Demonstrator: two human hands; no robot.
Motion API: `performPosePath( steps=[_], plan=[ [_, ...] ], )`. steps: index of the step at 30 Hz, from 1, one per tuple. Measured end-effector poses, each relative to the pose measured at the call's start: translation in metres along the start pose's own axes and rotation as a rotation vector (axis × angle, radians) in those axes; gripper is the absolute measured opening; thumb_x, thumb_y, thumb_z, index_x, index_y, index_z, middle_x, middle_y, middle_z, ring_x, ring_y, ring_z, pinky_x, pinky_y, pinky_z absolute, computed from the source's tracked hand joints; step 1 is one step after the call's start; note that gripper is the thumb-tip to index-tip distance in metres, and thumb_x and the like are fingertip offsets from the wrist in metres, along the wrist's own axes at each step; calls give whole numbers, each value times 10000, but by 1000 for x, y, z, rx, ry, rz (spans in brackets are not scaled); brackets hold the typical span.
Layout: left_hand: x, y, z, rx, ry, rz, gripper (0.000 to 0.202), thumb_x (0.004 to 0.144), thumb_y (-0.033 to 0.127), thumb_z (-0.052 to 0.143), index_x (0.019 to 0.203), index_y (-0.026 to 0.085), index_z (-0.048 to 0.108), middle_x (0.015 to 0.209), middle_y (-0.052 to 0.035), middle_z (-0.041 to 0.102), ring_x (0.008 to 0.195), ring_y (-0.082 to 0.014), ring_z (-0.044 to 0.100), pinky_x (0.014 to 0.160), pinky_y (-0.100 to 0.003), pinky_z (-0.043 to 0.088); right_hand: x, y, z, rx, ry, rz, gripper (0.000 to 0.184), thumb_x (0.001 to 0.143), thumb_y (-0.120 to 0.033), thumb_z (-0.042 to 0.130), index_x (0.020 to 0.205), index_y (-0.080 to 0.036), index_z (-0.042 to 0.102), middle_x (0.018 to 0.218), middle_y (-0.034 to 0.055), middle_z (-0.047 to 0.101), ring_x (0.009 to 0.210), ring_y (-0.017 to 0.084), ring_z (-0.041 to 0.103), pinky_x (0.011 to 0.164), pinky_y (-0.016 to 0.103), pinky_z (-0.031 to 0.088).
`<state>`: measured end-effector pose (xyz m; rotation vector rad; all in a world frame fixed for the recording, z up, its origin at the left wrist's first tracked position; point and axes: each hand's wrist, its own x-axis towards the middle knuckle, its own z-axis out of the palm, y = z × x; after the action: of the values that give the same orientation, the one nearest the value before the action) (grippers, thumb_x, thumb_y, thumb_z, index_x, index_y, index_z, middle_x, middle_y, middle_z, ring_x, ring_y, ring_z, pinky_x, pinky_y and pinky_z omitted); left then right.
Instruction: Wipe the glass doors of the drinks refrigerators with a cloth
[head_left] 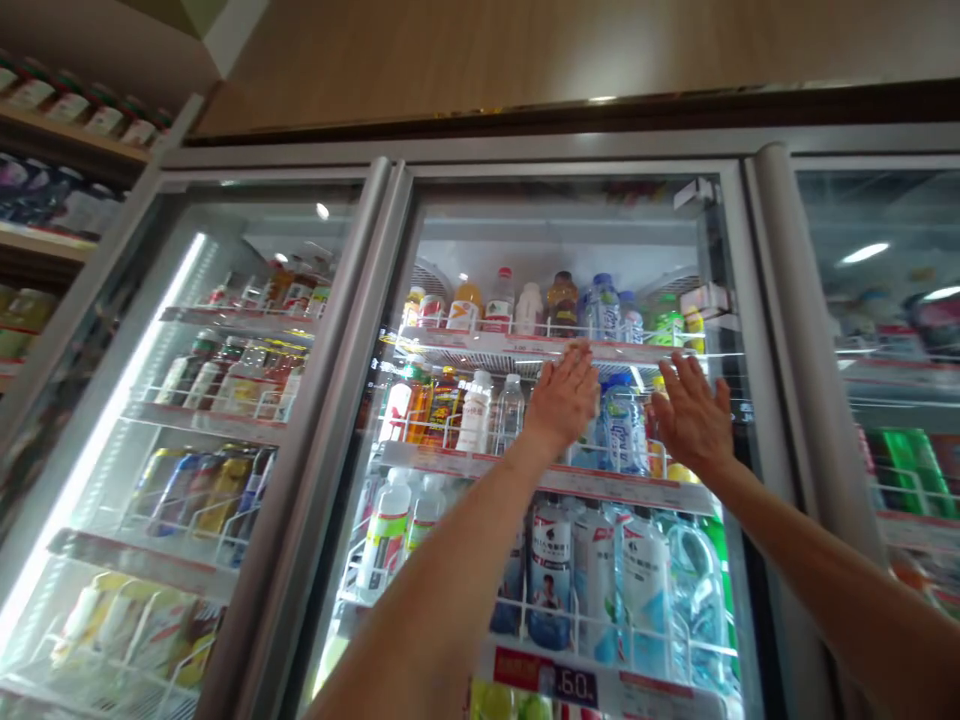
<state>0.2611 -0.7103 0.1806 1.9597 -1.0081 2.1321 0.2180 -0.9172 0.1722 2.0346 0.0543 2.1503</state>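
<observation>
My left hand (561, 402) is raised before the middle glass door (555, 225) of a drinks fridge, fingers stretched upward and holding nothing. To its right, my right hand (694, 415) is up at a similar height, fingers spread and empty. Whether either palm touches the glass, I cannot tell. Behind the hands, a blue-capped bottle (624, 425) stands on the second shelf among other drinks. On the top shelf above are an orange juice bottle (465, 306) and a dark brown bottle (562, 300). Large water bottles (550, 570) fill a lower shelf, partly hidden by my left forearm.
A left fridge door (225, 370) shows rows of bottles and cans. Another glass door (885, 400) is at the right. Metal frame posts (795, 300) separate the doors. Open shelves with jars (67, 105) stand far left. A price tag (574, 686) hangs low. Wood panelling (525, 60) runs above.
</observation>
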Motion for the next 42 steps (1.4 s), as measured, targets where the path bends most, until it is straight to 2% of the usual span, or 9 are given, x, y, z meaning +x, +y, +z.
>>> performPosePath(
  steps=[3, 6, 10, 13, 19, 25, 32, 38, 42],
  plan=[
    [-13, -46, -16, 19, 35, -161, 411, 908, 265, 340, 1266, 146, 503, 1393, -88, 447, 1332, -242, 353, 1077, -485, 328, 1, -10, 1, 0, -35, 40, 562, 924, -426, 229, 1431, -186, 255, 1485, 98, 281, 1387, 246, 222, 1101, 544, 181],
    [-19, -50, -16, 42, 117, -323, 415, 899, 233, 335, 1263, 124, 502, 1389, -128, 442, 1336, -272, 343, 1061, -542, 321, 2, -31, 4, 12, -75, 36, 581, 918, -426, 247, 1446, -187, 209, 1496, 89, 257, 1393, 245, 200, 1106, 536, 177],
    [-24, -7, 0, -2, 101, -3, 396, 909, 256, 341, 1252, 160, 513, 1376, -89, 470, 1341, -227, 340, 1086, -499, 306, 0, -50, 9, 57, -40, -27, 549, 927, -383, 233, 1445, -203, 217, 1486, 71, 285, 1391, 223, 211, 1106, 517, 181],
    [-33, -18, -5, -9, 27, 136, 393, 915, 284, 347, 1260, 183, 508, 1370, -58, 481, 1331, -201, 359, 1098, -458, 305, -2, -50, 9, 69, -7, -32, 526, 929, -379, 239, 1419, -194, 290, 1472, 77, 314, 1379, 223, 247, 1102, 513, 182],
    [-47, -82, -35, 130, 83, -437, 420, 903, 255, 340, 1262, 110, 501, 1396, -128, 435, 1350, -248, 321, 1074, -492, 327, -4, -47, 8, 86, 38, -39, 494, 917, -391, 285, 1362, -209, 399, 1450, 77, 355, 1366, 243, 278, 1092, 506, 190],
    [-51, -41, -23, 45, -53, 61, 407, 924, 308, 324, 1274, 197, 498, 1389, -54, 458, 1351, -193, 323, 1104, -453, 293, -5, -46, 6, 120, 32, -52, 487, 916, -376, 293, 1364, -220, 402, 1436, 81, 378, 1361, 243, 289, 1086, 507, 211],
    [-49, -83, -38, 123, 48, -526, 438, 899, 261, 341, 1296, 126, 468, 1435, -138, 373, 1385, -285, 229, 1078, -551, 277, -5, -48, 5, 89, -2, -32, 481, 918, -370, 294, 1347, -194, 423, 1450, 86, 353, 1367, 248, 277, 1094, 510, 204],
    [-62, -57, -29, 16, -80, 21, 431, 917, 311, 329, 1293, 155, 473, 1408, -83, 430, 1370, -207, 282, 1120, -445, 271, -5, -48, 4, 117, 3, -24, 486, 917, -382, 294, 1340, -189, 432, 1441, 90, 369, 1367, 257, 277, 1092, 525, 207],
    [-80, -107, -45, 61, 9, -271, 430, 907, 286, 334, 1276, 119, 477, 1392, -128, 442, 1371, -244, 274, 1098, -484, 294, -5, -49, 4, 139, -8, -13, 498, 914, -391, 303, 1356, -189, 410, 1453, 95, 347, 1372, 264, 262, 1097, 539, 185]
  ],
)
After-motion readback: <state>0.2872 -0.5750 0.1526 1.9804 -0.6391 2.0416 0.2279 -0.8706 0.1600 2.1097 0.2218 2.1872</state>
